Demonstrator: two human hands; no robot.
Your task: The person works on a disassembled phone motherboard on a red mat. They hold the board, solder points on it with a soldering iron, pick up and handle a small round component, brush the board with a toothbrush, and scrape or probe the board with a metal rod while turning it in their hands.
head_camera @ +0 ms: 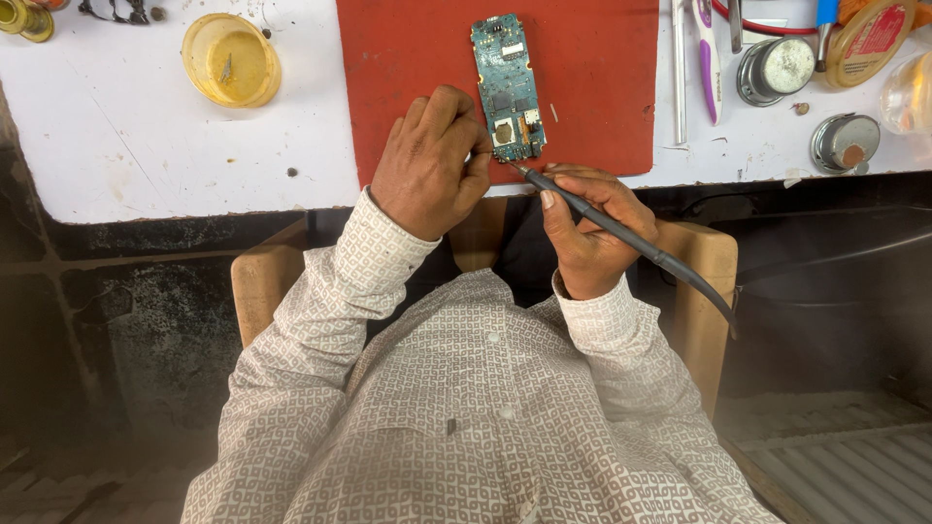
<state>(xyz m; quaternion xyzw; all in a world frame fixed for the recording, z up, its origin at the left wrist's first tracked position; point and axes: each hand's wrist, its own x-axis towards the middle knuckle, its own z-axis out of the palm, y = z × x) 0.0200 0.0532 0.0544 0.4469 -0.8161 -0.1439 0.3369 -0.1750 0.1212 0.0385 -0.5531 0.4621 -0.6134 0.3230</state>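
A long blue-green circuit board (508, 85) lies on a red mat (408, 87) at the near edge of a white table. My left hand (430, 160) rests on the mat just left of the board's near end, fingers curled and pinching something thin that I cannot make out. My right hand (585, 228) grips a dark soldering iron (621, 228) like a pen. Its metal tip touches the board's near end, and its cable trails off to the lower right.
A yellow round dish (231, 60) stands on the white table (126, 146) at the left. To the right of the mat lie a purple-and-white tool (709, 58), a thin metal rod (679, 73), two round metal tins (775, 68) and a brown-lidded tub (869, 39).
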